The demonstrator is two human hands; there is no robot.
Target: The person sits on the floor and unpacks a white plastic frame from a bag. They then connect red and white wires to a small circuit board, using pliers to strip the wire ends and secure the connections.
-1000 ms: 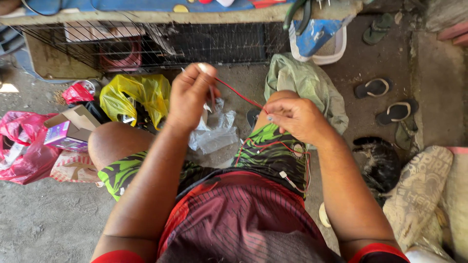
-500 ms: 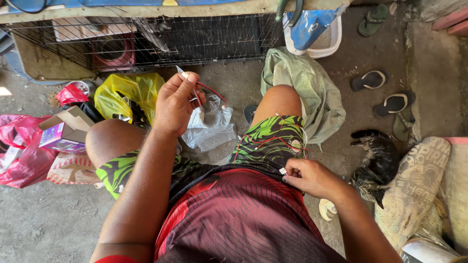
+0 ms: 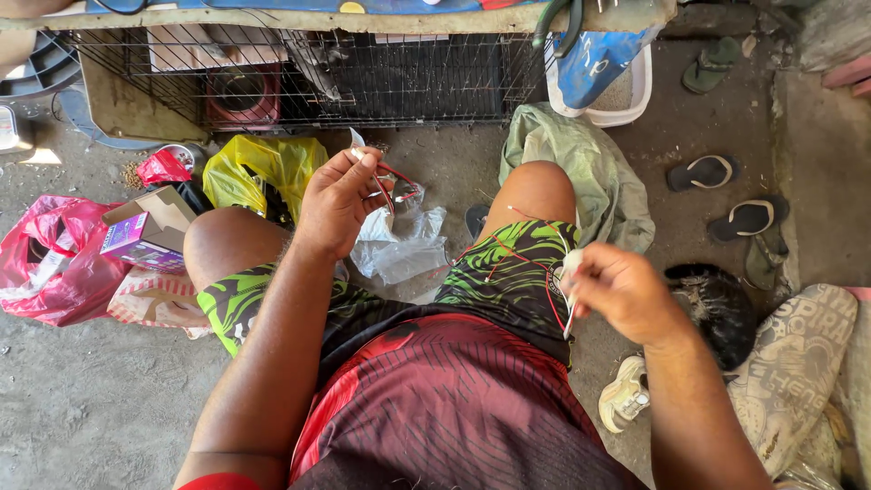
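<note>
Pinching thin red thread taut

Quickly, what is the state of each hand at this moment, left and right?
Left hand: closed, pinching a thin red wire and a small white piece.
Right hand: closed on a small white object that the red wire runs to.

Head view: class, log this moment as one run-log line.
left hand: pinches red wire | right hand: grips small white piece | under hands: clear plastic bag
</note>
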